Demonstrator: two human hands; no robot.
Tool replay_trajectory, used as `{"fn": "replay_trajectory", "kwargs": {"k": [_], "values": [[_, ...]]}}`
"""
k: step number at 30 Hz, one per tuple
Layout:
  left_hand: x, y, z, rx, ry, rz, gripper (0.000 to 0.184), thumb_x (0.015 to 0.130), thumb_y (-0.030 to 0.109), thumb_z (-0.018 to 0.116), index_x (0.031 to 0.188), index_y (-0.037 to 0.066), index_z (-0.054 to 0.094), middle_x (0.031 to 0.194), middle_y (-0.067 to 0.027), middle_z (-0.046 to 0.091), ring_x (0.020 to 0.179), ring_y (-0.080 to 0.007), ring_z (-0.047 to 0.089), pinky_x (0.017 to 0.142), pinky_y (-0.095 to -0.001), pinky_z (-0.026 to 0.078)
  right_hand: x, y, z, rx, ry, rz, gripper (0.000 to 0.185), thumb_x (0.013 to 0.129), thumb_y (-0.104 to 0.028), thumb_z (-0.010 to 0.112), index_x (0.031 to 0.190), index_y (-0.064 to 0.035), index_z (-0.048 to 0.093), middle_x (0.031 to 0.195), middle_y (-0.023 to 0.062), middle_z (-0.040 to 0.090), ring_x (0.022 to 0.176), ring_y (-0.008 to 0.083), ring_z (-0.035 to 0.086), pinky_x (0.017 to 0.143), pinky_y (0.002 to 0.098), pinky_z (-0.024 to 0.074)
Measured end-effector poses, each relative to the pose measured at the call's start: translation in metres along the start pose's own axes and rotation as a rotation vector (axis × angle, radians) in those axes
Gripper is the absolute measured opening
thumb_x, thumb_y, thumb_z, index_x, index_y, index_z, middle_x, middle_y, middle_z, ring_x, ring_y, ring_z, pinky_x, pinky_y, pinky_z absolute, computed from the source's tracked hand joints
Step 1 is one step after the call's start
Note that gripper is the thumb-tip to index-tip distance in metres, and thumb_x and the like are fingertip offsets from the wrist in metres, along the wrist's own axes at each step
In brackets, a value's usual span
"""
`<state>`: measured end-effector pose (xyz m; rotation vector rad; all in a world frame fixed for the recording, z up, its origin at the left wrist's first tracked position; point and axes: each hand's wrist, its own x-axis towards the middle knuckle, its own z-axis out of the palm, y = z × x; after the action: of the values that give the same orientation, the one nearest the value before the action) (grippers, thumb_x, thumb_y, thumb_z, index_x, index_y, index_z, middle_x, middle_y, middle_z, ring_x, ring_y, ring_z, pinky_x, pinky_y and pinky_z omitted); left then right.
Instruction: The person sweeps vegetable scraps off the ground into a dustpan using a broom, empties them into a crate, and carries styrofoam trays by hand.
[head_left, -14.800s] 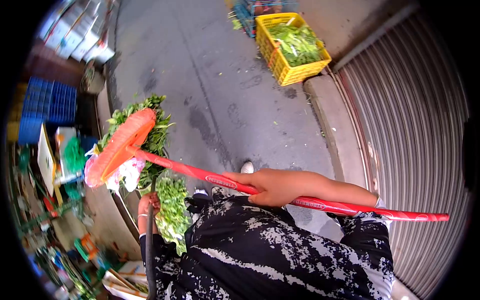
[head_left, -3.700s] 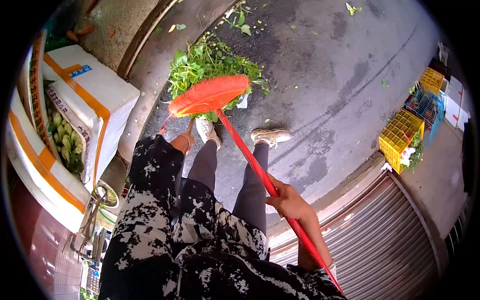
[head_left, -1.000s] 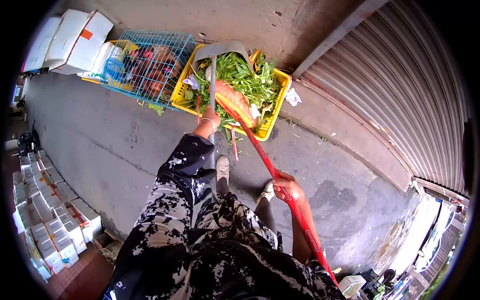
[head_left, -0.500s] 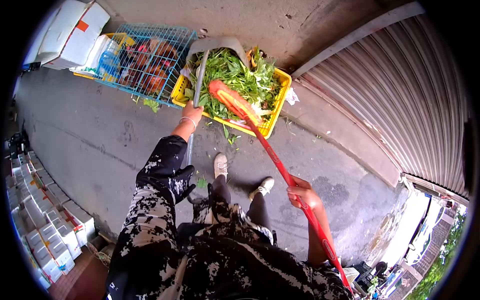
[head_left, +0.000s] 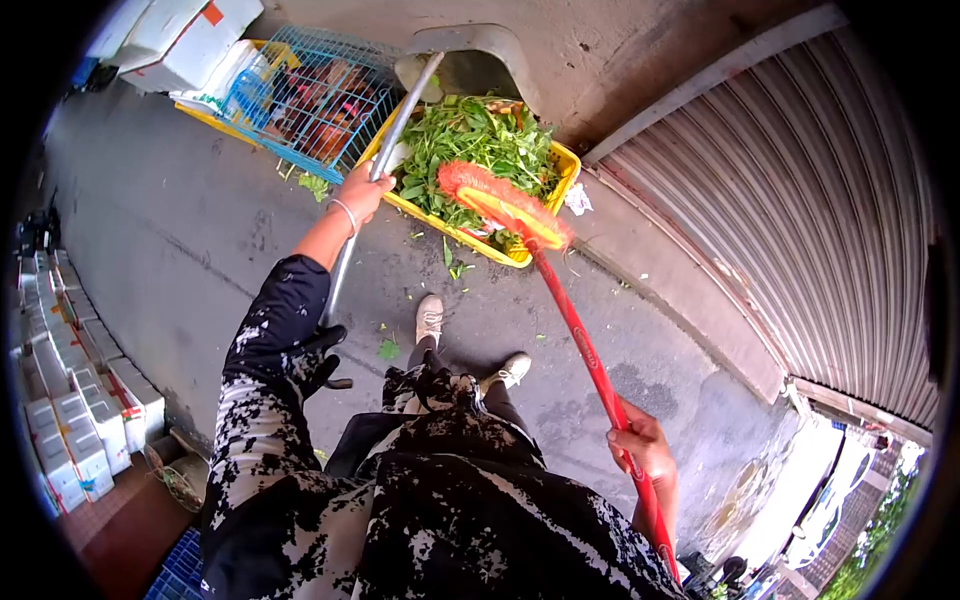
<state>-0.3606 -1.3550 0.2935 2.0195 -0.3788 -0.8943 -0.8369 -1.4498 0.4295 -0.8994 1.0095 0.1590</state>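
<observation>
My left hand (head_left: 361, 192) is closed around the grey metal handle of a long-handled dustpan (head_left: 485, 72). The dustpan's grey scoop is tilted up by the wall, beyond a yellow crate (head_left: 567, 172) heaped with leafy green vegetable scraps (head_left: 470, 140). Gripped in my right hand (head_left: 643, 443) is the red handle of a broom (head_left: 592, 365). Its head, with red bristles and a yellow middle, is over the crate's near right part and hides some of the leaves there. Whether the bristles touch the leaves, I cannot tell.
Left of the crate stands a blue wire cage (head_left: 325, 165) with brown-feathered birds inside. White foam boxes (head_left: 195, 45) sit at the upper left, and more foam boxes (head_left: 75, 440) are stacked at lower left. A ribbed shutter (head_left: 780, 200) and concrete step (head_left: 690, 300) line the right. Loose leaves (head_left: 388, 349) litter the ground.
The dustpan's scoop has gone up off the greens toward the wall, baring more leaves. My left hand has shifted left in view. The broom head has moved slightly right, and my right hand lower right.
</observation>
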Motion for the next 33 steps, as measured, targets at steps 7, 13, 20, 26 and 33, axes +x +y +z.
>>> {"fn": "replay_trajectory", "kwargs": {"k": [7, 13, 20, 26, 33], "values": [[-0.030, -0.023, -0.052, 0.095, 0.046, 0.132, 0.016, 0.080, 0.015, 0.053, 0.080, 0.007, 0.040, 0.048, 0.0002, 0.038, 0.029, -0.0085, 0.029, 0.027, -0.0261, 0.022, 0.168, -0.067, 0.011, -0.614, 0.040, -0.108, 0.044, 0.070, -0.003, 0.050, 0.113, -0.0048, 0.047, 0.048, -0.0008, 0.040, 0.035, 0.0082, 0.039, 0.033, 0.0222, 0.0313], [-0.074, -0.049, -0.089, 0.132, 0.141, 0.338, 0.017, 0.075, 0.015, 0.059, 0.077, 0.004, 0.046, 0.067, -0.0013, 0.047, 0.065, -0.0095, 0.041, 0.058, -0.0244, 0.036, 0.257, -0.067, 0.014, -0.388, -0.109, 0.133, 0.030, 0.074, -0.009, 0.051, 0.103, -0.0081, 0.046, 0.052, -0.0010, 0.042, 0.034, 0.0082, 0.036, 0.031, 0.0212, 0.0293], [-0.241, -0.082, -0.105, -0.081, 0.448, -0.167, 0.015, 0.075, 0.011, 0.059, 0.076, 0.007, 0.044, 0.064, 0.0040, 0.037, 0.059, -0.0055, 0.036, 0.053, -0.0202, 0.034, 0.216, -0.065, -0.044, -0.356, -0.195, 0.020, 0.026, 0.074, -0.011, 0.053, 0.099, -0.0059, 0.048, 0.053, -0.0005, 0.042, 0.035, 0.0079, 0.038, 0.031, 0.0204, 0.0286], [-0.436, -0.261, -0.014, -0.068, 0.804, -0.355, 0.015, 0.074, 0.011, 0.057, 0.082, 0.005, 0.045, 0.061, -0.0008, 0.043, 0.054, -0.0095, 0.043, 0.048, -0.0233, 0.037, 0.122, -0.085, -0.098, -0.599, -0.265, -0.167, 0.053, 0.071, -0.007, 0.047, 0.123, -0.0035, 0.036, 0.048, -0.0025, 0.040, 0.034, 0.0063, 0.037, 0.031, 0.0182, 0.0297], [-0.710, -0.272, 0.169, -0.339, 0.776, -1.384, 0.016, 0.074, 0.017, 0.051, 0.075, 0.000, 0.053, 0.053, -0.0106, 0.049, 0.045, -0.0205, 0.051, 0.038, -0.0366, 0.039, 0.053, -0.119, -0.052, -0.713, -0.666, 0.019, 0.060, 0.069, -0.012, 0.047, 0.125, -0.0031, 0.030, 0.055, 0.0043, 0.046, 0.037, 0.0103, 0.041, 0.033, 0.0189, 0.0338]]}}
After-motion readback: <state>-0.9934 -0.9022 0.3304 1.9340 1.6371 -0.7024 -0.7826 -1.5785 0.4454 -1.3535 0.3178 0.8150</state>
